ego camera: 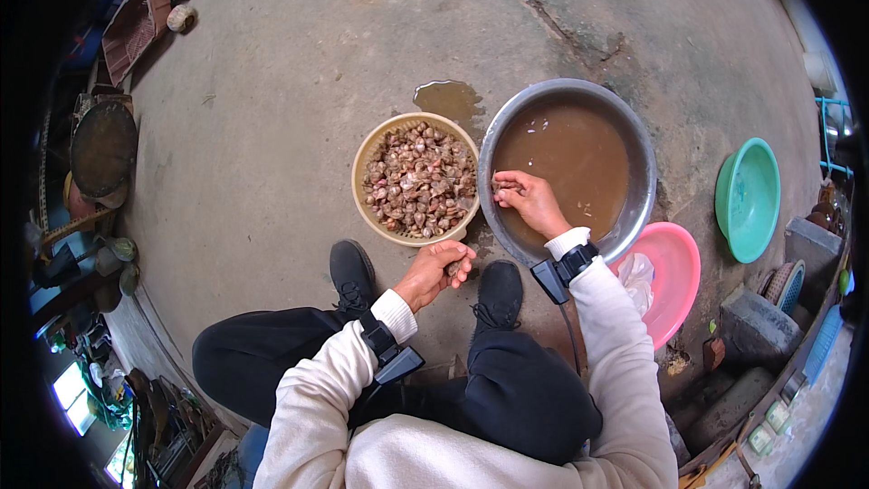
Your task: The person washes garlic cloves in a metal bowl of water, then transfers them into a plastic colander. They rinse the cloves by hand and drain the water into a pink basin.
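Note:
A round cream plastic colander full of small brownish shallots or similar bulbs stands on the concrete floor. To its right, and seemingly touching it, is a large grey metal basin of murky brown water. My left hand, just below the colander's near rim, has its fingers curled around a small brown bulb. Over the left inner side of the basin, my right hand holds a small brown piece between thumb and fingers, probably a bulb or its skin.
A pink plastic basin with a white plastic bag in it stands at the near right of the metal basin. Farther right is a green basin. A puddle lies beyond the colander. Concrete blocks stand at the right.

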Tool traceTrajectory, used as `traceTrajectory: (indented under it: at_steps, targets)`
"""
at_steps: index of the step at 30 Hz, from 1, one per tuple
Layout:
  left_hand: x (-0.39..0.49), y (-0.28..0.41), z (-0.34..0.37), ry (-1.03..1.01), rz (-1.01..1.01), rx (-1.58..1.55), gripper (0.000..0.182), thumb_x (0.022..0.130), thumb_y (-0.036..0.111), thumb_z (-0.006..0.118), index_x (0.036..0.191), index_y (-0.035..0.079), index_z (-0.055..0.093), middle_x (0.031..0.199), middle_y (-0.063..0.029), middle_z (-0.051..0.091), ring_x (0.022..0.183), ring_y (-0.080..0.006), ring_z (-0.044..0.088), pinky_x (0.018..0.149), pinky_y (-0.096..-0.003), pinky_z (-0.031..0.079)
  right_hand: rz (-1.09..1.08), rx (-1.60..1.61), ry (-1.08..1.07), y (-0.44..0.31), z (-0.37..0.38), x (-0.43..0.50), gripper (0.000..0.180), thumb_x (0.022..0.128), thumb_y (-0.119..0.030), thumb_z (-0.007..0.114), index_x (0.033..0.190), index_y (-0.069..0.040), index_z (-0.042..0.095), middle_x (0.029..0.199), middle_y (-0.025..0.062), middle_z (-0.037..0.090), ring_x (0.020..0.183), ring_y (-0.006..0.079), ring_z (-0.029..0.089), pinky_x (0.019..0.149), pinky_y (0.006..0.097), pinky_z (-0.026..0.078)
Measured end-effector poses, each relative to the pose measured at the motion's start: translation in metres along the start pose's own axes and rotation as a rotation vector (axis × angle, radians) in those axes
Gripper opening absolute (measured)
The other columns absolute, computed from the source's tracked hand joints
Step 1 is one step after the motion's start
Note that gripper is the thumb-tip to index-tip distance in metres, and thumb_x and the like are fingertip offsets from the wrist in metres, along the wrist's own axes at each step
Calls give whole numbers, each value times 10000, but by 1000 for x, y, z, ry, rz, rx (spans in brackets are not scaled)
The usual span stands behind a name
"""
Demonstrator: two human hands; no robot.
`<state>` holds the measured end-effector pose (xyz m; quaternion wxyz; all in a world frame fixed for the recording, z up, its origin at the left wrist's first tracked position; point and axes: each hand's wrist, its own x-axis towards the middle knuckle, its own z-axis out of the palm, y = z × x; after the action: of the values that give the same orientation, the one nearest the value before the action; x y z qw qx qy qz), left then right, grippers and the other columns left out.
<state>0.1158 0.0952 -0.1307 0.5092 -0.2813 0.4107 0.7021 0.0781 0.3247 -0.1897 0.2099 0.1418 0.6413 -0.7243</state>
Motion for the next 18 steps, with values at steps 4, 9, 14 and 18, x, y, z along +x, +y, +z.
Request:
traceTrajectory:
  at_steps: [4, 9, 14, 18]
  targets:
    - [0, 0, -1, -11, 4, 3, 197, 949, 127, 486, 916, -9, 624, 663, -25, 599, 550, -104, 552, 461, -226, 444, -24, -66, 6, -2, 4, 2, 133, 863, -6, 590, 989, 34, 605, 841, 50, 639, 721, 87, 611, 640, 206, 509]
    - [0, 2, -2, -26, 25, -30, 240, 975, 179, 446, 988, -7, 596, 770, -50, 631, 641, -126, 600, 555, -242, 500, 147, 138, -78, -24, -1, -12, 94, 855, -36, 613, 934, 14, 614, 794, 45, 640, 676, 82, 600, 625, 203, 505]
    - [-1, 3, 5, -91, 74, -121, 332, 1002, 273, 381, 1108, -4, 530, 978, -137, 630, 851, -202, 638, 734, -309, 548, 193, 134, -262, -43, 17, -52, 156, 855, -52, 612, 987, 31, 608, 815, 60, 641, 709, 91, 604, 673, 220, 513]
    - [-1, -1, 13, -79, 98, -80, 318, 999, 279, 395, 1112, 5, 509, 1051, -131, 609, 913, -210, 629, 809, -348, 556, 194, 101, -361, -46, 35, -72, 218, 904, -14, 520, 1098, 75, 566, 926, 96, 633, 824, 133, 634, 755, 257, 529]
